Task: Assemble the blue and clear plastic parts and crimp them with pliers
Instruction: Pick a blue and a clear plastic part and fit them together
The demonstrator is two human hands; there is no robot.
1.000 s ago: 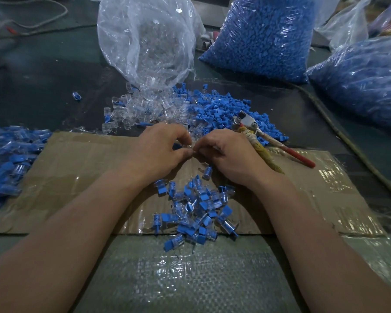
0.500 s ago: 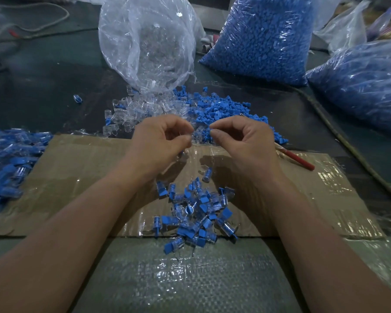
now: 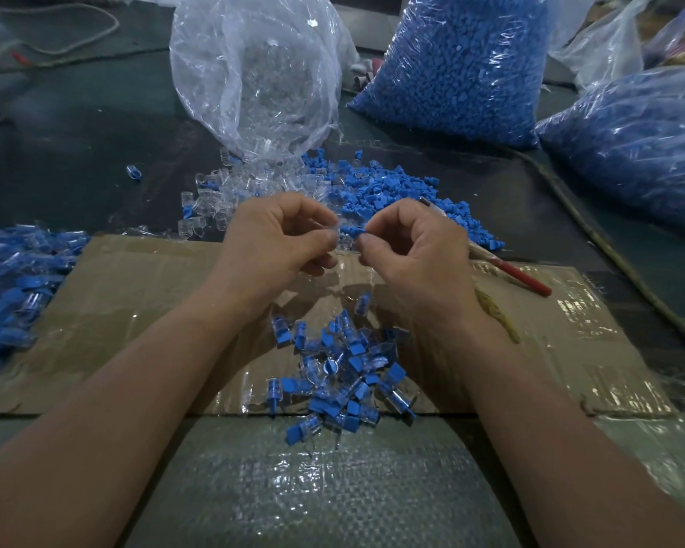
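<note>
My right hand (image 3: 416,255) pinches a small blue plastic part (image 3: 352,230) between thumb and forefinger. My left hand (image 3: 273,243) faces it with curled fingers and pinches a clear plastic part (image 3: 335,236), hard to make out. The two parts meet between my fingertips above the cardboard sheet (image 3: 135,310). Pliers (image 3: 507,270) with one red handle lie on the cardboard behind my right hand, partly hidden by it. A heap of joined blue-and-clear pieces (image 3: 341,369) lies on the cardboard between my forearms.
Loose clear parts (image 3: 222,191) and loose blue parts (image 3: 392,187) lie beyond my hands. A clear bag (image 3: 254,73) spills clear parts. Two bags of blue parts (image 3: 459,61) stand at the back right. More joined pieces (image 3: 12,278) pile up at the left.
Both hands rose from the cardboard and moved slightly apart, then came together again. My right hand now shows a blue part at its fingertips, against my left hand's fingertips.
</note>
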